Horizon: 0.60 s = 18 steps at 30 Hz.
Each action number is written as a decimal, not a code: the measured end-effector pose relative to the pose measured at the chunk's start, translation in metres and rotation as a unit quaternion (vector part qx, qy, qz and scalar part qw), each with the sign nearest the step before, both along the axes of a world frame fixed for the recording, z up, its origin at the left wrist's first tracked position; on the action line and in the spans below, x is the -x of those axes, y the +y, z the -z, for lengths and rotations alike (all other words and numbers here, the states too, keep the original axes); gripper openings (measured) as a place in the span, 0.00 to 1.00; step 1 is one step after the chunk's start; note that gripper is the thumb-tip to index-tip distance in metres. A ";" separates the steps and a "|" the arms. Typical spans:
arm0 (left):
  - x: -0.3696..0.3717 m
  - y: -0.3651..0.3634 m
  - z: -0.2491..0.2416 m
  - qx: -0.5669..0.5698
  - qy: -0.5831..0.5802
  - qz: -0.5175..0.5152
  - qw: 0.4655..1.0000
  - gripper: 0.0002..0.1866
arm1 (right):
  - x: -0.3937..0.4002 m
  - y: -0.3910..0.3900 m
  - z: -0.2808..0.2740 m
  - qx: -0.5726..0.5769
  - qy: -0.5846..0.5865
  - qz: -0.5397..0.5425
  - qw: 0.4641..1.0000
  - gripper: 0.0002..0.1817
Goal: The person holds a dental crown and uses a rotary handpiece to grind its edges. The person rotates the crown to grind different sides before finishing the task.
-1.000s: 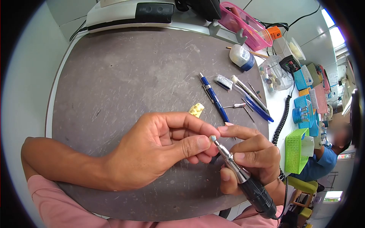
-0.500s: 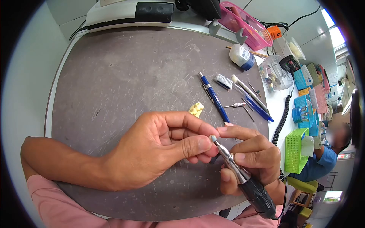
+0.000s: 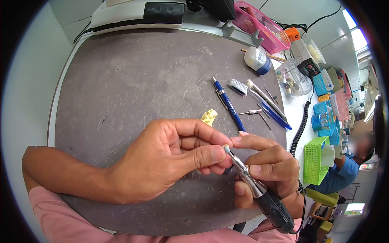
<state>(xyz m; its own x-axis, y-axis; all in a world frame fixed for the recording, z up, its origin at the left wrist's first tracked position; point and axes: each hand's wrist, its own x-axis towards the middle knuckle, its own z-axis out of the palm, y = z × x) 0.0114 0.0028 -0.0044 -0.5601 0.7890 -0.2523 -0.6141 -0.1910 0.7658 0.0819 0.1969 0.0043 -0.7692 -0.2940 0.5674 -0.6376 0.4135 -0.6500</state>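
My left hand (image 3: pixel 178 158) pinches a tiny pale piece (image 3: pixel 226 148) between thumb and index fingertips. Wrapped round a black and silver rotary handpiece (image 3: pixel 263 190) is my right hand (image 3: pixel 275 166), its index fingertip close to my left fingertips. The handpiece's tip meets the small piece or lies right beside it; the exact contact is too small to tell. Just beyond my left hand, a yellowish tooth model (image 3: pixel 209 117) rests on the grey-brown mat (image 3: pixel 133 81). A blue mechanical pencil (image 3: pixel 229 104) lies beyond my right hand.
Right of the pencil are a white-bristled brush (image 3: pixel 239 87) and thin tools. A jar (image 3: pixel 257 60), pink basket (image 3: pixel 263 28), clear box (image 3: pixel 292 79) and green basket (image 3: pixel 316 160) line the right side. A coiled cord (image 3: pixel 300 129) runs there. Another person (image 3: pixel 344 170) sits far right.
The small piece has turned slightly between my left fingertips, showing more of its pale top. Both hands and the handpiece have otherwise barely shifted.
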 end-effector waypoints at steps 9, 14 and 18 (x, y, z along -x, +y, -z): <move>0.000 0.000 0.000 0.000 -0.004 -0.001 1.000 0.09 | 0.001 0.000 0.001 0.009 0.006 0.008 1.000 0.20; 0.000 0.000 0.000 0.002 0.003 0.002 1.000 0.10 | 0.001 0.000 0.001 0.008 0.006 0.005 1.000 0.20; 0.000 0.000 0.000 0.004 0.002 0.001 1.000 0.10 | 0.001 0.000 -0.001 -0.004 0.001 0.002 1.000 0.20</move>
<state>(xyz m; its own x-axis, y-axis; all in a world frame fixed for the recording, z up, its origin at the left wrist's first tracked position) 0.0111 0.0030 -0.0043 -0.5596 0.7879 -0.2570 -0.6114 -0.1832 0.7698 0.0814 0.1970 0.0049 -0.7693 -0.2955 0.5665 -0.6372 0.4206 -0.6459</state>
